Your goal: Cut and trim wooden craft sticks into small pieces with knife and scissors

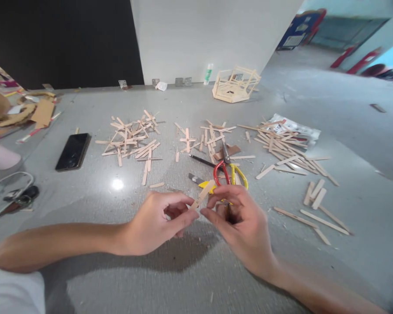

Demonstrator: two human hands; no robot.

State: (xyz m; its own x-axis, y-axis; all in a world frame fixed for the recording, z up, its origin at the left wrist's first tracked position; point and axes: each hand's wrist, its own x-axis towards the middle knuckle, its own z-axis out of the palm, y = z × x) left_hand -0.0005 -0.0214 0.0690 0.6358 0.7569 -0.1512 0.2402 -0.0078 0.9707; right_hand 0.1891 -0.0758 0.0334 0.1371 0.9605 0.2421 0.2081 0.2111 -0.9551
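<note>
My left hand (160, 222) pinches a short flat wooden stick (203, 194) between thumb and fingers, the stick slanting up to the right. Close beside it, my right hand (242, 226) has its thumb and fingertips curled near the stick; whether they grip anything is unclear. Just beyond the hands lie scissors (225, 159) with one red and one yellow handle, partly hidden by my right hand. A yellow cutter (205, 186) and a black pen (201, 160) are next to them.
Piles of wooden sticks (127, 137) lie left, centre and right (281, 141). A stick-built frame (234, 92) and glue stick (208, 74) stand at the back. A phone (73, 151), keys (22, 195) and cardboard (43, 113) are at left.
</note>
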